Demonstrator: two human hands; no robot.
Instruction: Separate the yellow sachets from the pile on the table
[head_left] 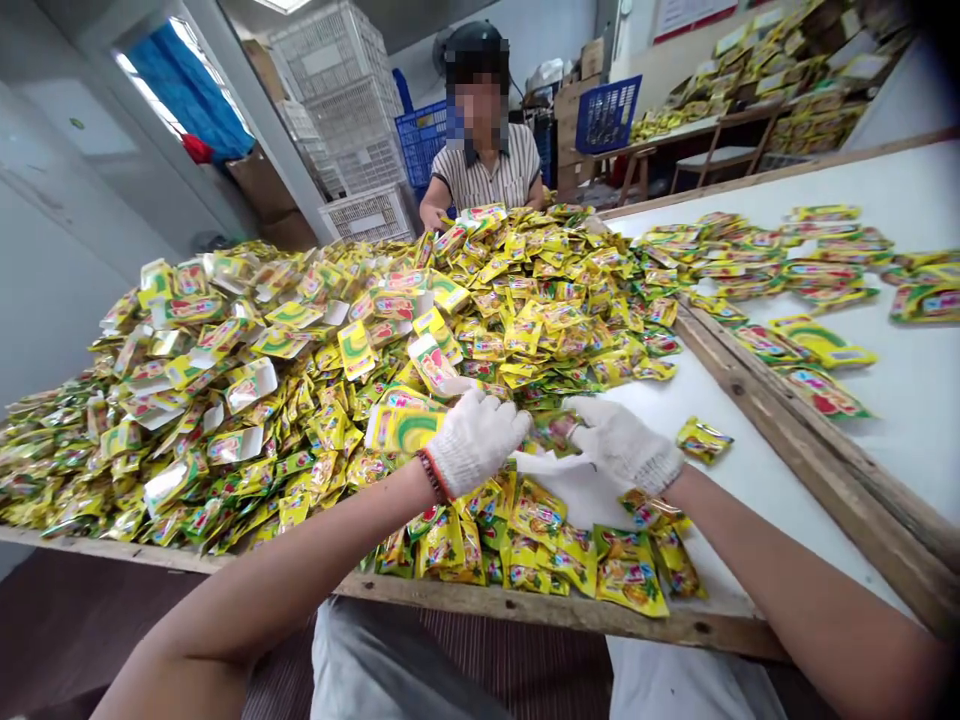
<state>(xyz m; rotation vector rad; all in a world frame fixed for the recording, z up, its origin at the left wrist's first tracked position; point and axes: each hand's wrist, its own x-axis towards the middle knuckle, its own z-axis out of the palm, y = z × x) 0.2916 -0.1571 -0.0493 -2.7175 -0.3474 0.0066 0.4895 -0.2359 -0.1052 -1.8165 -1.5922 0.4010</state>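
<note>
Both my hands wear white knit gloves and meet over the near part of a white table [750, 470]. My left hand [476, 440] is curled, fingers closed on a small yellow sachet [553, 430] that shows between the two hands. My right hand [622, 440] also closes on that sachet from the other side. A big heap of yellow and green sachets [525, 300] fills the table in front of me. Mixed into its left side are small open cartons [251, 385]. A row of sachets [570, 560] lies along the near wooden edge under my wrists.
A person in a striped shirt [484, 175] sits at the far side, hands in the heap. A wooden rail [817, 460] splits off a second white table [915, 380] on the right with scattered sachets [817, 270]. White crates [345, 90] and blue baskets [607, 112] stand behind.
</note>
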